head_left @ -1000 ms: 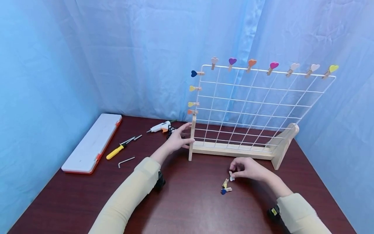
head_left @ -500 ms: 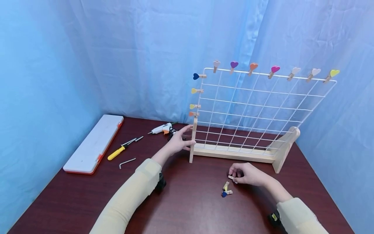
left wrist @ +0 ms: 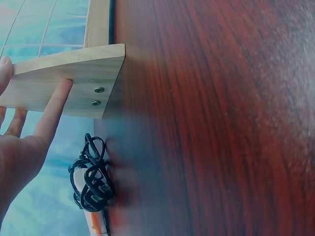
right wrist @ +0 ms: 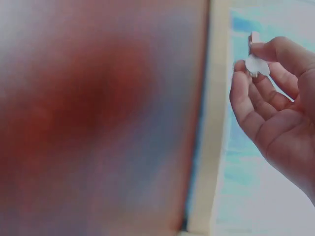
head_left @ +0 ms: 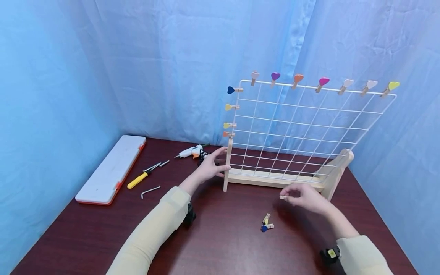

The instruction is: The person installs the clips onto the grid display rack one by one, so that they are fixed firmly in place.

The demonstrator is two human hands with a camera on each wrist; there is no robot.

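Observation:
My right hand [head_left: 304, 196] pinches a small clothespin with a white heart [right wrist: 257, 65] between thumb and fingers, raised in front of the rack's base bar. On the table below it lie a clothespin with a yellow heart [head_left: 266, 220] and one with a dark blue heart [head_left: 264, 228]. My left hand [head_left: 207, 166] is spread against the left wooden side panel [left wrist: 83, 78] of the rack, one straight fingertip touching its outer face near two screws. The white wire grid [head_left: 291, 121] carries several heart clothespins along its top edge and left side.
Left of the rack lie a glue gun [head_left: 189, 151] with a bundled black cord [left wrist: 91, 172], a yellow-handled screwdriver [head_left: 137, 180], a hex key [head_left: 150, 191] and a white case [head_left: 111, 170] with red edges. Blue curtains [head_left: 165, 68] hang behind the table.
My right hand, holding the white-heart clothespin, has lifted away from the other loose clothespins and moved right and toward the rack's base. My left hand stays at the side panel.

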